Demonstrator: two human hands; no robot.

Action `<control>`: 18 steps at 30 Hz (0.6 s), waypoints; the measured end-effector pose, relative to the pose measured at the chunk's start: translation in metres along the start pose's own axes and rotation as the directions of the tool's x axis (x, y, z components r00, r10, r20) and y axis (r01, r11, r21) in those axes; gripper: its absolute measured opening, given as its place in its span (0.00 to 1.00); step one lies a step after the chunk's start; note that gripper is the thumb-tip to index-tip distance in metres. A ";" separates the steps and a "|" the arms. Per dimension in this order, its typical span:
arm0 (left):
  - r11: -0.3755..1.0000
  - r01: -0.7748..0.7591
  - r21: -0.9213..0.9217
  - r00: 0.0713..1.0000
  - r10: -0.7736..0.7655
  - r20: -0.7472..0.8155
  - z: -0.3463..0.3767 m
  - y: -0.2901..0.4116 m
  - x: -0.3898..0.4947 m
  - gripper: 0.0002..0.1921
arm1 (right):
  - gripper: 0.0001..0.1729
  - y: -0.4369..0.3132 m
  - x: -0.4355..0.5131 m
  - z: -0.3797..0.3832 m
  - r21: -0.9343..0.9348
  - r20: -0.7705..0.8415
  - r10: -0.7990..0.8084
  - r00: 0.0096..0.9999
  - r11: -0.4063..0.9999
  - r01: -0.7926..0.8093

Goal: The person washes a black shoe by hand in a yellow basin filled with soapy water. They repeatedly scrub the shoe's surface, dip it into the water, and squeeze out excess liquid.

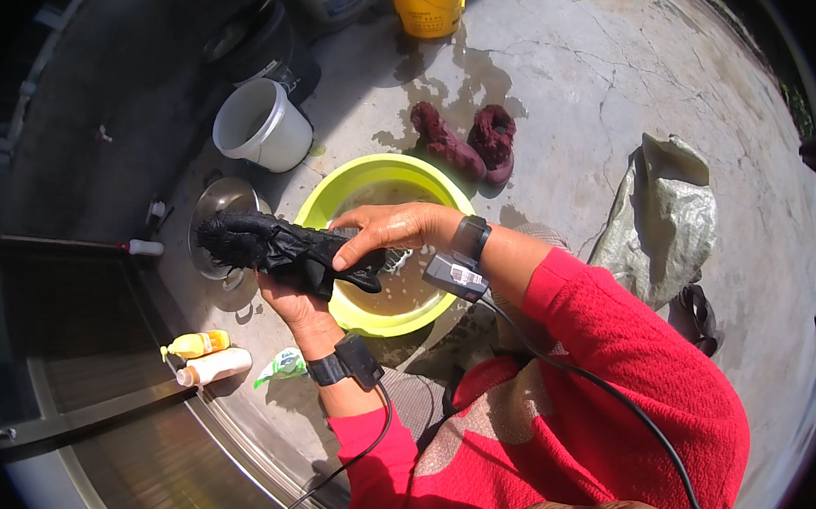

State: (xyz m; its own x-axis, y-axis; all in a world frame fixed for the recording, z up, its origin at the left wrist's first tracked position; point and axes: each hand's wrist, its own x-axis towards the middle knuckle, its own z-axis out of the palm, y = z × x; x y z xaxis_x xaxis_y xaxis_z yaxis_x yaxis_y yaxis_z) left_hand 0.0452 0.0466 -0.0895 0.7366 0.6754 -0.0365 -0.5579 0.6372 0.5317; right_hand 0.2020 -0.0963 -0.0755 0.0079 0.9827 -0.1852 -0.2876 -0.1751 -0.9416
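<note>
A wet black boot (294,252) with a furry opening is held over a lime-green basin (324,317). My left hand (291,305) supports it from below, around its middle. From the other side my right hand (395,227) grips the end over the basin, thumb pressed on the dark surface. Fur at the opening points left, above a metal pot. Cloudy brown water (400,297) with bits of foam fills part of the basin. Under my right hand shows a small pale, patterned thing (398,259), mostly hidden; I cannot tell what it is.
Beyond the basin stand two maroon fur-lined boots (468,144) on wet concrete. A white bucket (268,126), a yellow bucket (428,5) and a metal pot (201,233) are around. Two bottles (206,357) lie left, near a packet (284,364). A woven sack (668,222) lies right.
</note>
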 end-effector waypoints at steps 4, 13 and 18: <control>0.992 0.025 0.127 0.992 -0.009 -0.124 0.008 -0.006 0.004 0.29 | 0.25 0.006 0.005 0.006 -0.146 -0.120 -0.017 0.993 0.989 0.000; 0.809 -0.133 0.572 0.961 0.247 -0.126 0.024 -0.040 -0.008 0.43 | 0.26 0.015 0.014 0.020 -0.367 -0.372 -0.157 0.915 0.930 0.011; 0.841 -0.113 0.530 0.931 0.276 -0.240 0.024 -0.045 -0.003 0.29 | 0.26 0.011 0.010 0.029 -0.479 -0.422 -0.217 0.880 0.878 -0.013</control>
State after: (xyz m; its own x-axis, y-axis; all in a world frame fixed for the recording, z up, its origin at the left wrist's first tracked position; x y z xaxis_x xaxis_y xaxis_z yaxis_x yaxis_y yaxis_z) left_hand 0.0770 0.0074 -0.0931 0.4400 0.8935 -0.0904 -0.3495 0.2631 0.8992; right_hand 0.1707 -0.0865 -0.0800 0.4735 0.8775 -0.0768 0.2062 -0.1952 -0.9589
